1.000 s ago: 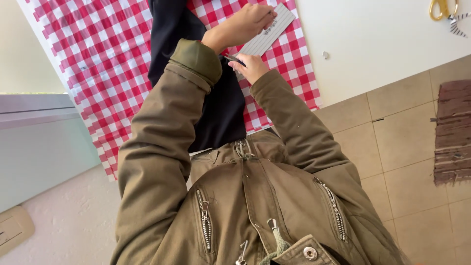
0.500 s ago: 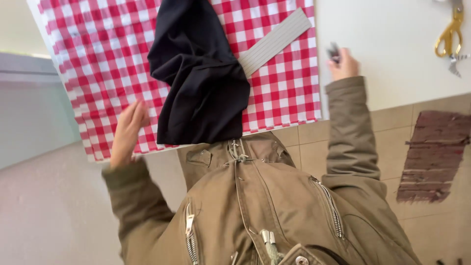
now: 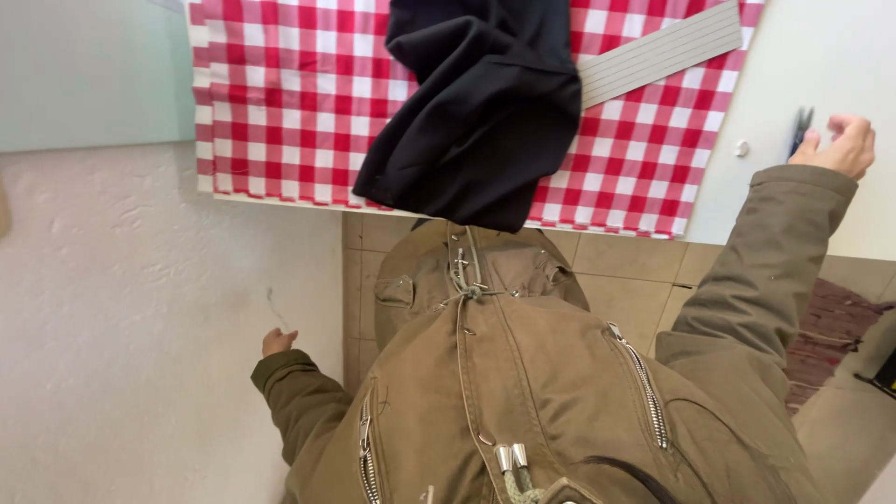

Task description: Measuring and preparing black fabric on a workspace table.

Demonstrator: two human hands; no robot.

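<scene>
Reaching over the white bench (image 3: 821,56), the right hand (image 3: 845,145) pinches a small dark clip (image 3: 801,129) between thumb and fingers. Beside it, dark cloth (image 3: 476,103) and a grey ruler (image 3: 658,54) lie on red-checked fabric (image 3: 280,93). Whether the lowered left hand (image 3: 276,341) is spread or closed, I cannot tell.

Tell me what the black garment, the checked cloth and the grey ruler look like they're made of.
The black garment looks like soft matte woven fabric: it folds and droops over the table edge. The checked cloth seems thin cotton or a coated sheet; it lies flat, finish unclear. The grey ruler looks like rigid plastic or metal, straight-edged with fine lines. The right hand pinches a small dark clip, probably plastic.
</scene>
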